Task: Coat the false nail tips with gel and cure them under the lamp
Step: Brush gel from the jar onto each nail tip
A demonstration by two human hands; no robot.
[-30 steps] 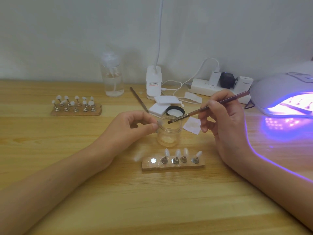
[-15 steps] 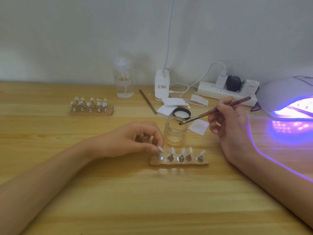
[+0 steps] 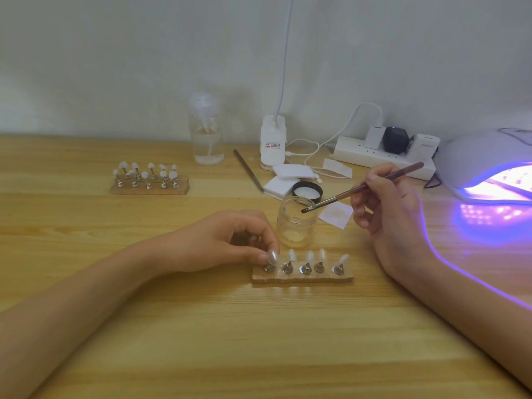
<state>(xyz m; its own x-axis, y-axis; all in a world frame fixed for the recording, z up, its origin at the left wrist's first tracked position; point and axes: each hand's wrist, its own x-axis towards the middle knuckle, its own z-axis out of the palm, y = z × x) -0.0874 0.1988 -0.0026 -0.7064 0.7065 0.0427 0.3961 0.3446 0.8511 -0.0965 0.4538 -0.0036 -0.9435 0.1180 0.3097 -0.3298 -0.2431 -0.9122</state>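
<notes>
Your left hand [image 3: 230, 243] pinches the leftmost nail tip [image 3: 272, 257] on the near wooden holder [image 3: 302, 277]. Your right hand [image 3: 385, 208] grips the brush [image 3: 362, 187], bristles over the open clear jar [image 3: 296, 223] holding pale gel at its bottom. The lit lamp [image 3: 489, 174] stands far right.

Head view, down onto near table [image 3: 201, 341]

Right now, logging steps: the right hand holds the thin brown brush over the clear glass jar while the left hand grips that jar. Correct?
Not quite. In the head view the left hand pinches the leftmost false nail tip on the near wooden holder, not the clear glass jar. The rest stands.
</notes>
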